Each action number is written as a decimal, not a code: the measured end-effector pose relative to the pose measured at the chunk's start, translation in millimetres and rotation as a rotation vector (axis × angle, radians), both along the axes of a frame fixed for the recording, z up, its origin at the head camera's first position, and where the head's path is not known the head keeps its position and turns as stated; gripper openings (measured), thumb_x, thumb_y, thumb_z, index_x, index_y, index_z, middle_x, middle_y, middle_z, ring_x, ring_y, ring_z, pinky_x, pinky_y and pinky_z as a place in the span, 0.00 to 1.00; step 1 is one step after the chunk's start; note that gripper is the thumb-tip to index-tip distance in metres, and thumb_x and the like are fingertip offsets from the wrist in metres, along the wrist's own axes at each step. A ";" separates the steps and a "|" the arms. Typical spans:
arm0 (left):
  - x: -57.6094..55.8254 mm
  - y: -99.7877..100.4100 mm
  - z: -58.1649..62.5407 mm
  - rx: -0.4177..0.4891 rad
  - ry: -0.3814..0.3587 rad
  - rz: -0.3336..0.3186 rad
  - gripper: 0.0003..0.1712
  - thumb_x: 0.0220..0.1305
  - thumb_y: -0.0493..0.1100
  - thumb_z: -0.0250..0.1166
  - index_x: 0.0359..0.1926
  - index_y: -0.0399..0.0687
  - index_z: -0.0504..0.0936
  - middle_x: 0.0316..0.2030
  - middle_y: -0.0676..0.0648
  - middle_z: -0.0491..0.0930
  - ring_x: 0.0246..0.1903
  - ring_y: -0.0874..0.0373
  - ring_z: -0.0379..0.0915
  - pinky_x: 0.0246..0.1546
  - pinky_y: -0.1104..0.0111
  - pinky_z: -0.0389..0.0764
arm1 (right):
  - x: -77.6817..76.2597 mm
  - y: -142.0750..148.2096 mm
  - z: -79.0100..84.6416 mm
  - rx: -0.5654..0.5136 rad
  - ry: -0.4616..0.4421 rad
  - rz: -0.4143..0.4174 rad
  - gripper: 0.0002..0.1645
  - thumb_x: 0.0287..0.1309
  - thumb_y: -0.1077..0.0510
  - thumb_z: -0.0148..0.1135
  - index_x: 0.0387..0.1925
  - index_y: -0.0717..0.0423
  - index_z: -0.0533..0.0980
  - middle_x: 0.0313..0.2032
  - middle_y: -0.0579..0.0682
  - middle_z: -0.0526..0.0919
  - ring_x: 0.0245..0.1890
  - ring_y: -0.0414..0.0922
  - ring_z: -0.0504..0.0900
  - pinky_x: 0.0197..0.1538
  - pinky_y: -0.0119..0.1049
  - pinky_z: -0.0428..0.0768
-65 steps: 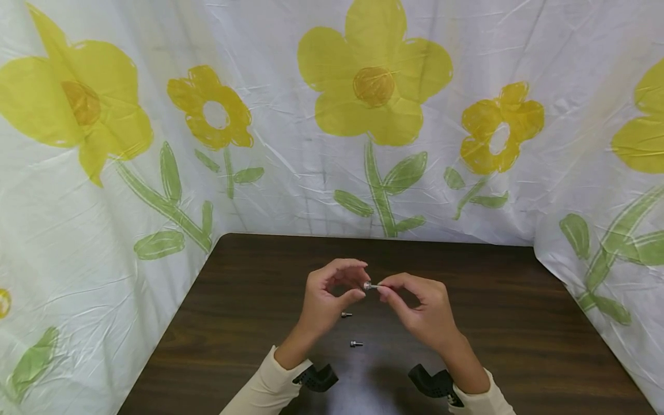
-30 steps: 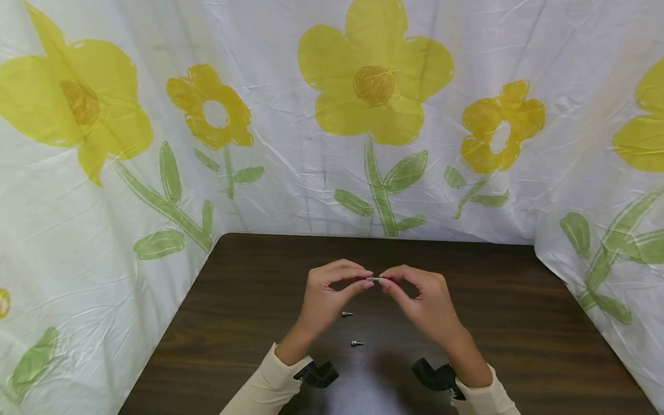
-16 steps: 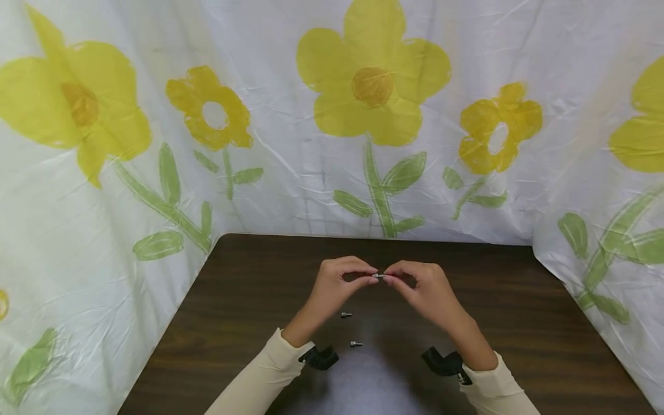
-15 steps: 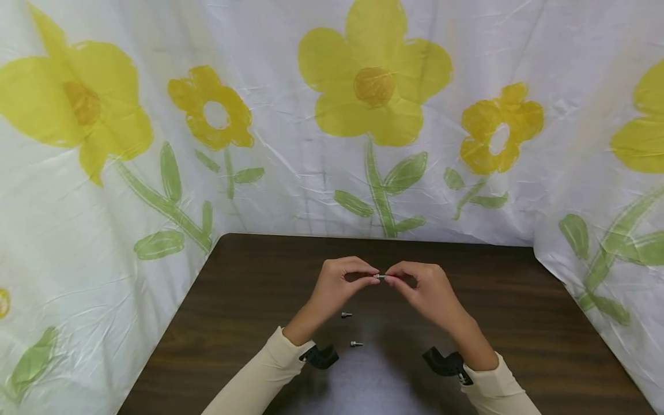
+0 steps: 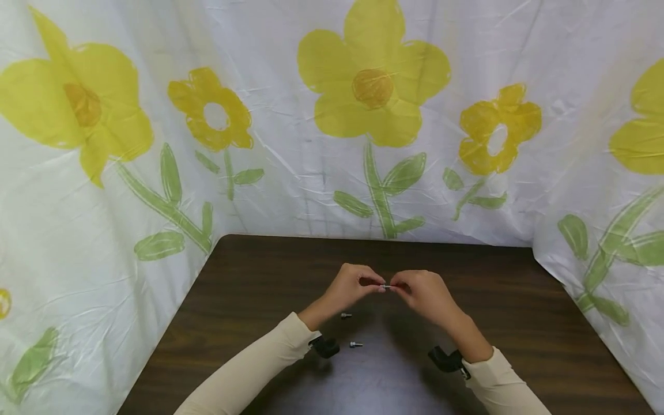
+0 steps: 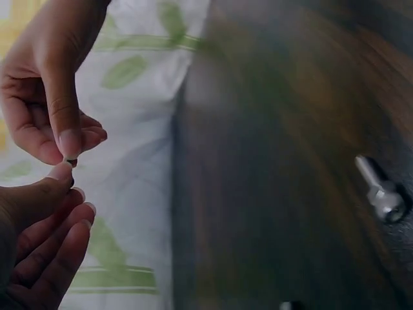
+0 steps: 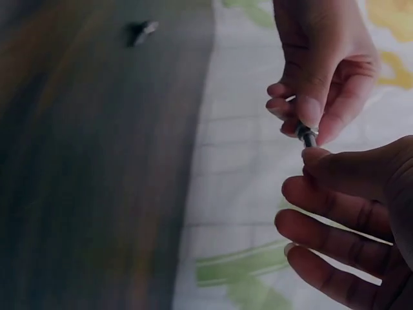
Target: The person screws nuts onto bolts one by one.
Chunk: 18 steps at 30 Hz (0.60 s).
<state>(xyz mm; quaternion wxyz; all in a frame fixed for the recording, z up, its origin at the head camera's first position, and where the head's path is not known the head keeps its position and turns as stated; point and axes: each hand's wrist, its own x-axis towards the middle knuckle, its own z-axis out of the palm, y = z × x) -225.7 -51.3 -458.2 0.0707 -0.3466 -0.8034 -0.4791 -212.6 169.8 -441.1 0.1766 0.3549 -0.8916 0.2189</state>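
Note:
Above the table, a small silver bolt point(image 5: 385, 286) is held between both hands. My left hand point(image 5: 349, 290) pinches its thicker head end between thumb and finger. From the other side my right hand point(image 5: 426, 293) pinches the thin shank end. In the right wrist view a short stretch of the bolt point(image 7: 306, 135) shows between the two sets of fingertips; the fingers cover the rest. Two similar bolts lie on the table nearer the body: one bolt point(image 5: 346, 315) just below the left wrist, another bolt point(image 5: 355, 344) closer in.
The dark wood-grain table point(image 5: 259, 259) runs back to a white curtain point(image 5: 290, 190) printed with yellow flowers. Black camera mounts point(image 5: 325, 347) hang below each wrist, close to the loose bolts.
My left thumb and finger, first apart around the bolt's head, have come together on it. Both hands have shifted somewhat right with the bolt. The two loose bolts stay put.

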 end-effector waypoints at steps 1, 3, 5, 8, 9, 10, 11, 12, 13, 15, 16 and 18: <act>-1.6 1.2 -4.0 -0.029 -0.007 0.001 0.06 0.58 0.34 0.75 0.38 0.39 0.91 0.35 0.47 0.89 0.36 0.64 0.84 0.37 0.75 0.82 | -1.6 0.6 -4.2 0.021 -0.011 0.000 0.07 0.52 0.62 0.78 0.31 0.49 0.86 0.28 0.40 0.86 0.25 0.34 0.81 0.28 0.31 0.79; -5.1 3.5 -12.1 -0.085 -0.011 -0.004 0.06 0.58 0.34 0.75 0.38 0.39 0.91 0.35 0.48 0.89 0.36 0.65 0.84 0.38 0.77 0.81 | -4.0 2.1 -11.6 0.051 -0.042 0.005 0.07 0.52 0.62 0.78 0.31 0.49 0.86 0.27 0.40 0.86 0.24 0.34 0.81 0.27 0.31 0.79; -8.1 5.7 -18.1 -0.133 -0.009 -0.013 0.06 0.58 0.35 0.75 0.37 0.40 0.91 0.35 0.48 0.89 0.36 0.65 0.84 0.38 0.78 0.81 | -6.1 3.5 -17.7 0.069 -0.077 0.007 0.07 0.52 0.61 0.78 0.30 0.48 0.86 0.26 0.39 0.86 0.24 0.34 0.81 0.27 0.31 0.79; -12.8 8.4 -24.5 -0.195 0.014 -0.029 0.06 0.58 0.36 0.76 0.37 0.42 0.91 0.35 0.48 0.89 0.35 0.64 0.84 0.37 0.78 0.80 | -9.2 5.8 -25.1 0.081 -0.123 0.011 0.06 0.53 0.61 0.78 0.29 0.47 0.86 0.26 0.39 0.85 0.24 0.33 0.80 0.27 0.30 0.78; -14.3 9.1 -26.2 -0.216 0.024 -0.032 0.06 0.58 0.37 0.76 0.37 0.42 0.92 0.34 0.49 0.89 0.35 0.64 0.84 0.37 0.78 0.80 | -10.5 6.5 -27.5 0.085 -0.134 0.014 0.06 0.53 0.60 0.77 0.29 0.47 0.86 0.26 0.39 0.85 0.24 0.33 0.80 0.27 0.30 0.78; -15.6 9.8 -27.5 -0.239 0.030 -0.032 0.05 0.58 0.37 0.76 0.37 0.43 0.92 0.34 0.49 0.89 0.35 0.64 0.84 0.37 0.79 0.80 | -11.8 7.0 -30.0 0.087 -0.143 0.014 0.06 0.53 0.60 0.78 0.29 0.46 0.86 0.26 0.39 0.86 0.24 0.33 0.80 0.27 0.30 0.78; -16.6 10.5 -28.6 -0.261 0.031 -0.031 0.05 0.59 0.38 0.75 0.37 0.44 0.92 0.34 0.50 0.89 0.35 0.65 0.84 0.37 0.79 0.80 | -13.3 7.6 -32.7 0.090 -0.146 0.022 0.06 0.53 0.60 0.77 0.29 0.47 0.86 0.26 0.39 0.86 0.24 0.33 0.80 0.27 0.30 0.78; -17.9 11.1 -29.8 -0.284 0.028 -0.032 0.05 0.59 0.39 0.75 0.37 0.45 0.92 0.34 0.51 0.89 0.35 0.65 0.84 0.36 0.80 0.79 | -14.7 8.2 -35.2 0.095 -0.153 0.026 0.06 0.53 0.60 0.77 0.29 0.47 0.86 0.26 0.39 0.86 0.24 0.32 0.80 0.27 0.30 0.78; -19.0 11.9 -31.0 -0.305 0.023 -0.034 0.05 0.59 0.39 0.75 0.37 0.45 0.92 0.34 0.51 0.89 0.35 0.66 0.84 0.36 0.81 0.79 | -16.2 8.8 -37.7 0.097 -0.160 0.035 0.06 0.53 0.60 0.77 0.29 0.47 0.86 0.26 0.39 0.86 0.24 0.32 0.79 0.27 0.30 0.78; -20.4 13.4 -32.5 -0.342 0.006 -0.039 0.05 0.60 0.40 0.75 0.37 0.46 0.92 0.35 0.53 0.89 0.34 0.67 0.83 0.35 0.82 0.78 | -18.9 9.7 -42.8 0.110 -0.180 0.050 0.05 0.54 0.60 0.77 0.29 0.48 0.86 0.26 0.39 0.85 0.24 0.32 0.79 0.27 0.30 0.78; -20.7 14.2 -32.8 -0.359 -0.003 -0.043 0.05 0.60 0.40 0.75 0.37 0.47 0.92 0.35 0.53 0.89 0.34 0.68 0.83 0.35 0.82 0.78 | -20.1 10.2 -45.2 0.119 -0.189 0.058 0.05 0.54 0.61 0.77 0.29 0.48 0.86 0.26 0.39 0.85 0.23 0.32 0.79 0.27 0.30 0.78; -20.8 15.9 -33.6 -0.381 -0.023 -0.056 0.05 0.60 0.40 0.75 0.37 0.47 0.92 0.35 0.53 0.89 0.34 0.69 0.83 0.34 0.82 0.78 | -21.9 10.9 -49.6 0.136 -0.205 0.076 0.05 0.54 0.61 0.77 0.29 0.49 0.86 0.26 0.39 0.85 0.23 0.32 0.79 0.27 0.30 0.78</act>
